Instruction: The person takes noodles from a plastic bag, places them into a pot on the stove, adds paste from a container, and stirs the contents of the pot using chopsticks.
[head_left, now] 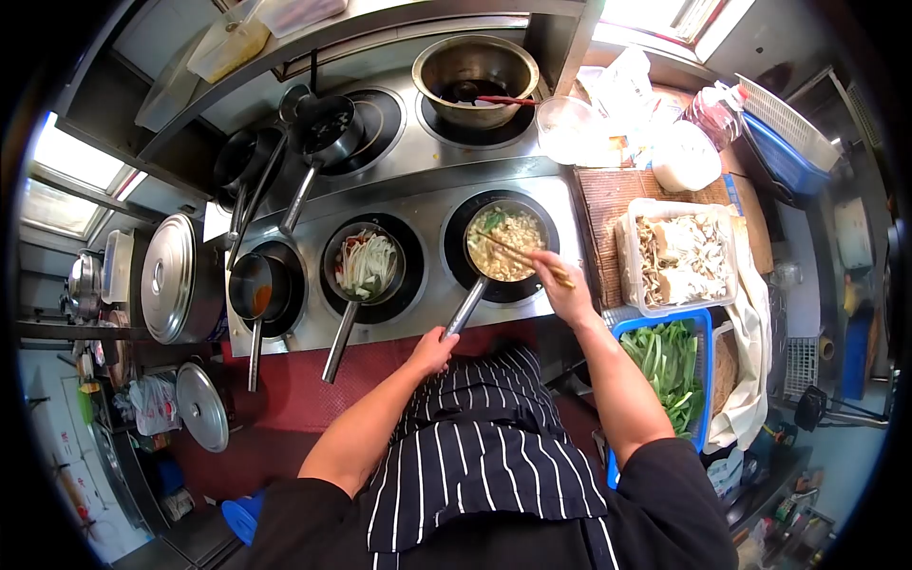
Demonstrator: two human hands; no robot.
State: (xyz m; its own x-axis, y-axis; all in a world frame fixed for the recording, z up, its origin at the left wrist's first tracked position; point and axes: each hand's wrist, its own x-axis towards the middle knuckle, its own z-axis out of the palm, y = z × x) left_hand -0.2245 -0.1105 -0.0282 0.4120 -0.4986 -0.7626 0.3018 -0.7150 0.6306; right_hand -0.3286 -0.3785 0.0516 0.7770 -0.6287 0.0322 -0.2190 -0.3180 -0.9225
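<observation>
On the front right burner sits a saucepan (469, 306) with a long metal handle. My left hand (433, 352) is wrapped round the end of that handle. Inside the pan are pale chopped pieces (521, 233) and some green leaves in liquid. My right hand (564, 288) grips a pair of chopsticks (508, 249), their tips down among the food. Left of it, a second saucepan (340, 342) holds pale strips (366, 258), green leaves and some reddish bits. A third saucepan (255, 332), at the far left of the front row, has something orange on its inside.
Behind stand a large metal bowl (432, 71) and several dark pans (328, 128). At the right are a tub of mushrooms (679, 256) and a blue-rimmed crate of leafy greens (665, 366). A big lidded pot (171, 275) stands left. A shelf (380, 30) overhangs the stove.
</observation>
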